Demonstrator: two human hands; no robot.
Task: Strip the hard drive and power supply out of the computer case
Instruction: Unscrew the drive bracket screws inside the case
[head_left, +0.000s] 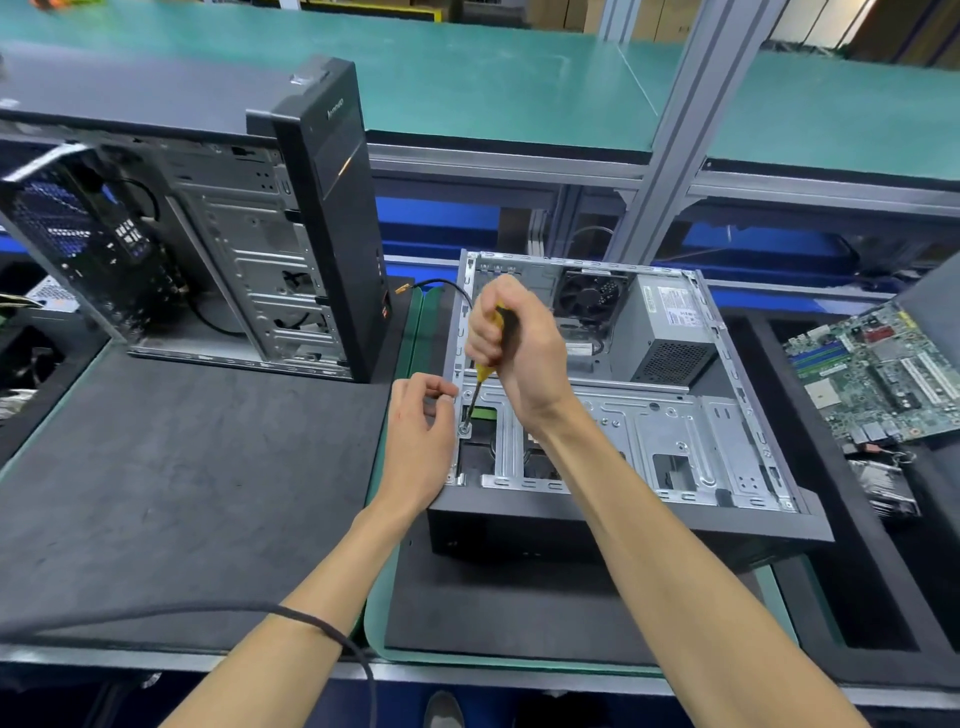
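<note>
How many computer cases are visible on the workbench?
2: one upright case at the left, side open; one open case lying flat in the centre, being unscrewed. Others may be out of view.

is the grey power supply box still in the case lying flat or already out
Still in. The grey power supply box sits in the far right corner of the open silver computer case, beside the black fan.
</note>
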